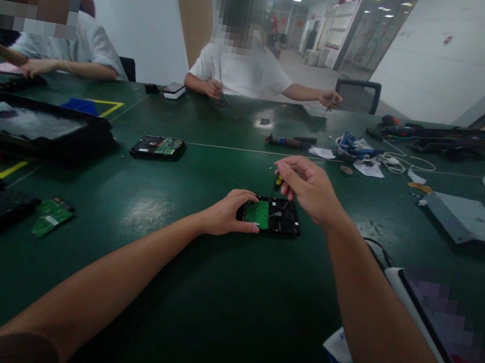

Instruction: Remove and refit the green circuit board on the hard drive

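A black hard drive (285,218) with a green circuit board (257,214) on its left half lies flat on the table in front of me. My left hand (237,215) grips the drive's left end, thumb on the near edge and fingers on the far edge. Above the drive's far edge, my right hand (305,182) is closed around a small screwdriver (278,182) with a yellow and black handle. The screwdriver points down at the drive; whether its tip sits in a screw is too small to tell.
Another hard drive (158,147) lies farther left, and a loose green board (53,217) is nearer me. A black tray (32,128) stands at the left. On the right are a grey metal box (475,221) and a tablet-like device (436,328). Two people sit across the table.
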A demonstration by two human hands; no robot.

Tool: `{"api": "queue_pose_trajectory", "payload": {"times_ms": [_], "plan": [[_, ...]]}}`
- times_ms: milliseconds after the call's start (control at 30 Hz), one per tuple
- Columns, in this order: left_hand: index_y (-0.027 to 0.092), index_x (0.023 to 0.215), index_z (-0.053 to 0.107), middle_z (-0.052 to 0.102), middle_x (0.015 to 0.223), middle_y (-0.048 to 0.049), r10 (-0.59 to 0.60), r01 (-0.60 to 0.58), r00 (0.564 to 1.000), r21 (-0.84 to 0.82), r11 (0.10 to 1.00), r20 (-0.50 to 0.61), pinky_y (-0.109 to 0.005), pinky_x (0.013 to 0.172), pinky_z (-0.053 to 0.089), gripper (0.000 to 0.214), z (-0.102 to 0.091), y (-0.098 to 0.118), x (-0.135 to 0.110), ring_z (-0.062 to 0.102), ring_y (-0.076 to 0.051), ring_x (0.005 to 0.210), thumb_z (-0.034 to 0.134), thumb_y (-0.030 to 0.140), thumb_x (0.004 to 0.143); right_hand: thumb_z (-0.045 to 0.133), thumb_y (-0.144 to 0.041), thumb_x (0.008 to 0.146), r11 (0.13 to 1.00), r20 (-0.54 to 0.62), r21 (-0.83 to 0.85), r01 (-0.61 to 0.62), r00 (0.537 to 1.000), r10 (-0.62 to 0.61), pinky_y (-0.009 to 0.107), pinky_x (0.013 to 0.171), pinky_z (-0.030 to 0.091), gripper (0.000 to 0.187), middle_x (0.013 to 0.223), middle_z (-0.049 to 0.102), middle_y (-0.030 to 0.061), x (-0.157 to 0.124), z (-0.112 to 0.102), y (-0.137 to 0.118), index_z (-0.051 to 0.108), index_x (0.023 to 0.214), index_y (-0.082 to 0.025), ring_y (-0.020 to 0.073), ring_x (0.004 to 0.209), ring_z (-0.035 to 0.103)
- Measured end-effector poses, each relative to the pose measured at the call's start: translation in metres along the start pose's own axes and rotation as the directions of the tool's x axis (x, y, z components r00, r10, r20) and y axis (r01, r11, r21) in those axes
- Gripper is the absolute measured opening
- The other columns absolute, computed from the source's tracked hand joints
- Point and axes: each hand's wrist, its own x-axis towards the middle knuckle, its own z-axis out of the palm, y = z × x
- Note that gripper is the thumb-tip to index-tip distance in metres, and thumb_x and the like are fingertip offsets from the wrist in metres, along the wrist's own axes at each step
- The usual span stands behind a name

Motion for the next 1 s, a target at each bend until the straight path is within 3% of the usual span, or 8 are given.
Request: {"api": "queue_pose_trajectory", "payload": {"times_ms": [167,333,567,800,900,1000], "plan": [[0.024,0.141,0.056,0.054,0.15,-0.0145,0.008,-0.008,1.0,0.01,1.0,-0.005,-0.056,0.12,0.04,0.077,0.0012,-0.0025,0.0008,0.046,-0.036,0.143,0.081,0.062,0.079,0.057,-0.05,0.101,0.993,-0.022,0.096,-0.064,0.998,0.067,0.028,0.053,0.049,0.029,0.082,0.065,0.0024,0.0018,0.0019,0.0025,0.065,0.104,-0.022,0.0134,0.064,0.062],[0.023,0.142,0.056,0.053,0.151,-0.015,0.0,0.0,1.0,0.004,1.0,0.007,-0.055,0.119,0.042,0.078,-0.0004,-0.0012,0.0002,0.046,-0.036,0.143,0.08,0.062,0.08,0.068,-0.051,0.095,0.999,-0.044,0.01,-0.044,0.998,0.044,0.027,0.049,0.044,0.029,0.08,0.065,0.0013,0.0011,0.0003,0.0023,0.062,0.097,-0.022,0.0131,0.062,0.06],[0.023,0.142,0.056,0.053,0.151,-0.0148,0.004,-0.004,1.0,-0.001,1.0,0.005,-0.055,0.119,0.042,0.078,0.0001,-0.0011,0.0006,0.046,-0.036,0.143,0.081,0.063,0.08,0.068,-0.054,0.095,0.998,-0.023,-0.053,0.031,0.999,-0.032,0.026,0.05,0.043,0.031,0.086,0.066,0.0006,-0.0013,0.0005,-0.0009,0.068,0.104,-0.025,0.0116,0.064,0.058],[0.024,0.142,0.056,0.053,0.151,-0.0148,-0.004,0.004,1.0,-0.005,1.0,0.007,-0.057,0.12,0.04,0.077,-0.0005,-0.0013,0.0005,0.045,-0.036,0.144,0.08,0.062,0.08,0.069,-0.055,0.094,0.996,-0.038,0.081,-0.049,0.998,0.052,0.028,0.055,0.051,0.034,0.094,0.07,0.0047,0.0007,0.0046,0.0022,0.059,0.099,-0.023,0.013,0.065,0.064],[0.023,0.142,0.056,0.053,0.151,-0.0151,0.001,-0.001,1.0,-0.003,1.0,0.007,-0.056,0.12,0.04,0.078,0.0,-0.0014,0.0005,0.045,-0.036,0.144,0.081,0.063,0.08,0.061,-0.048,0.099,0.99,-0.036,0.131,-0.054,0.998,0.06,0.029,0.057,0.052,0.025,0.089,0.067,0.002,0.0017,0.0043,0.0034,0.061,0.104,-0.024,0.0132,0.065,0.065],[0.024,0.141,0.057,0.054,0.15,-0.0146,0.004,-0.004,1.0,0.002,1.0,-0.005,-0.058,0.12,0.04,0.076,0.0007,-0.0009,0.0009,0.046,-0.036,0.143,0.082,0.061,0.079,0.061,-0.046,0.099,0.999,-0.018,0.047,-0.007,1.0,0.008,0.028,0.056,0.048,0.025,0.086,0.063,-0.0002,0.0017,0.0023,0.0033,0.066,0.112,-0.026,0.0123,0.065,0.062]]}}
